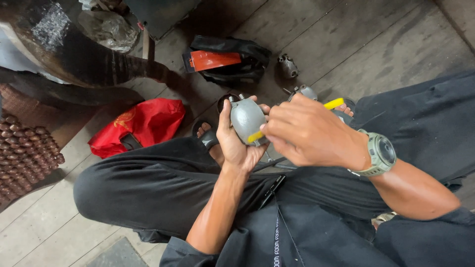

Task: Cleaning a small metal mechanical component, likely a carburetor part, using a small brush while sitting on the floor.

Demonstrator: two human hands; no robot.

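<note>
The person sits low on the floor (307, 44) with knees spread, and the work is held up between them, over the lap. The left hand (236, 143) cradles a grey casting (246, 118), rounded like an egg, thumb up one side and fingers wrapped behind it, so the grip is closed firmly round the body. The right hand (307, 131) is closed too, pinching a yellow tool (332, 104) whose tip lies against the casting's lower face (I can't tell whether it is a brush, a file or a driver, as the hand covers most of it).

The casting looks like solid metal: I'd judge it heavy for its bulk, quite stiff, and with a smooth, dull skin that could slide in a greasy palm. The round belly is the natural place to hold it, as it is held now, with the stubby fittings at the top left clear.

On the floor beyond the knees lie a second grey part (306, 91) and a small dark fitting (288, 66), near a black case (232, 62) with an orange lid. A red bag (143, 123) sits at the left by the sandalled foot (207, 134).
</note>
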